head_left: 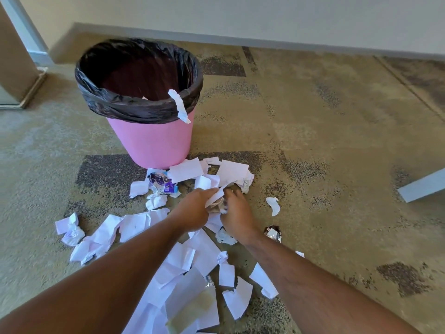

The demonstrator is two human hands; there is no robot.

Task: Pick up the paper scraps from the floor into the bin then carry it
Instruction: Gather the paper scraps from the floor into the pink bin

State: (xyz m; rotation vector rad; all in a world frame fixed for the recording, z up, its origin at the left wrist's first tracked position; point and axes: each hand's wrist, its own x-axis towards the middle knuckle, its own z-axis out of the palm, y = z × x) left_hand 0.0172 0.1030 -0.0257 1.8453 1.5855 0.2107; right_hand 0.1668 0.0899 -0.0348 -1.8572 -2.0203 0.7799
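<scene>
A pink bin (154,143) with a black liner (134,109) stands upright on the carpet; a white strip of paper (180,106) hangs over its near rim. Several white paper scraps (183,266) lie scattered in front of it. My left hand (192,208) and my right hand (237,213) meet low over the pile, just below the bin, both closed around a bunch of scraps (216,201) held between them.
A purple wrapper (162,183) lies by the bin's base and a foil wrapper (273,233) to the right of my right wrist. A lone scrap (274,205) sits apart. A white board edge (421,186) lies at right; a door frame (21,75) at left.
</scene>
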